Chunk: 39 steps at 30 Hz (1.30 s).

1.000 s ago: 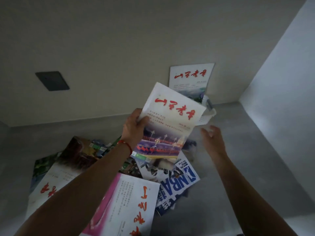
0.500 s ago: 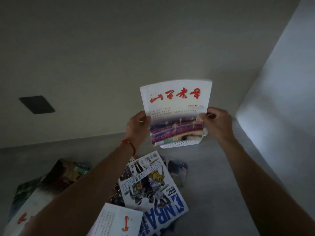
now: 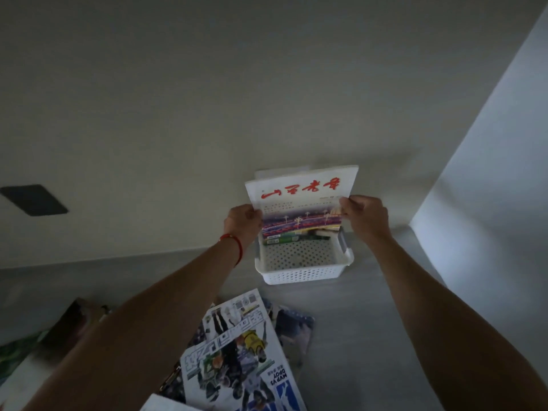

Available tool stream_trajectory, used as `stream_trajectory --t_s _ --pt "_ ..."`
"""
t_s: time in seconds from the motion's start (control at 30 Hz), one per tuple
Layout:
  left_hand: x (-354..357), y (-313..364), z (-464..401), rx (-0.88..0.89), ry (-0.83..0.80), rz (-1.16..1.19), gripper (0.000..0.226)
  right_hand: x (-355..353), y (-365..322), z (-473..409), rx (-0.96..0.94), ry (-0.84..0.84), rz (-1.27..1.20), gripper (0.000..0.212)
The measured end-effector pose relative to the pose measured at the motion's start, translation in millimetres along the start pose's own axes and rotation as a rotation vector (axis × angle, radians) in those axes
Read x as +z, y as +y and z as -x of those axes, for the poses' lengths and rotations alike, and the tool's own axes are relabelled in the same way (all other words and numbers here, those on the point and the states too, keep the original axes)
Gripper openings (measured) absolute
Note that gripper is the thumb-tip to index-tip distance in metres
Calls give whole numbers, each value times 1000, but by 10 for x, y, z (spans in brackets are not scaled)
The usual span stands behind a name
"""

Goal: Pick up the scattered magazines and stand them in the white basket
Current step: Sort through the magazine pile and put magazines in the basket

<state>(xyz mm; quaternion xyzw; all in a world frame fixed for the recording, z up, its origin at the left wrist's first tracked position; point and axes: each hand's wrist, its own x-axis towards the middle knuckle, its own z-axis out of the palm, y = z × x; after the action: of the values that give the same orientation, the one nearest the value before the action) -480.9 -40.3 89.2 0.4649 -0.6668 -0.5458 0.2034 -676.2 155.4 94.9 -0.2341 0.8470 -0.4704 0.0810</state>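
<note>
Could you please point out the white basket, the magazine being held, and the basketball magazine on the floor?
white basket [image 3: 302, 276]: head view, its perforated front wall.
held magazine [image 3: 299, 191]: head view, its white title band.
basketball magazine [image 3: 237, 348]: head view, middle of its cover.

"MVP VS DPOY" on floor magazine [image 3: 237, 357]

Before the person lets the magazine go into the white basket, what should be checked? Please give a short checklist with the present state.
1. Both hands hold the magazine: left hand and right hand grip its side edges: ok.
2. Magazine upright: ok.
3. Lower edge inside the white basket: ok.
4. Free room in the basket's front part: ok.
5. Lower edge resting on the basket floor: cannot tell.
6. Magazines behind it standing: cannot tell.
</note>
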Motion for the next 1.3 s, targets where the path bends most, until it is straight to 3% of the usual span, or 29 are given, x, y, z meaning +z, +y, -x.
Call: stream_trajectory --t_s 0.2,0.27,0.33,0.53,0.73,0.8,0.87,0.97,1.03,1.17,1.3 --pt "109 -54 -166 -98 -37 -5 26 218 139 -114 152 -71 -97 25" --pt "150 -55 -185 -106 -55 -33 35 263 156 -136 162 -112 -76 26" --pt "199 -28 -150 -128 -103 -38 29 300 164 -153 153 -148 -58 28" --pt "294 50 -111 -7 -198 -135 49 398 132 -152 199 -282 -274 44" --pt "143 -32 -141 -73 -159 -92 69 285 -116 -91 343 -101 -680 42" --pt "-10 -121 -42 -64 -139 -83 70 240 -175 76 272 -147 -649 25" --pt "-216 -275 192 0 -63 -72 55 240 -192 332 244 -220 -628 14" --pt "-612 -682 753 36 28 -46 45 391 -175 775 261 -308 -646 16" --pt "-896 -1005 1189 39 18 -162 41 587 -147 1109 279 -350 -610 16" --pt "-1364 -1650 1873 37 -54 -450 44 1067 -112 1946 215 -533 -419 13" --pt "-1738 -2186 2202 97 -333 -715 62 1512 -119 2772 31 -812 29 19"
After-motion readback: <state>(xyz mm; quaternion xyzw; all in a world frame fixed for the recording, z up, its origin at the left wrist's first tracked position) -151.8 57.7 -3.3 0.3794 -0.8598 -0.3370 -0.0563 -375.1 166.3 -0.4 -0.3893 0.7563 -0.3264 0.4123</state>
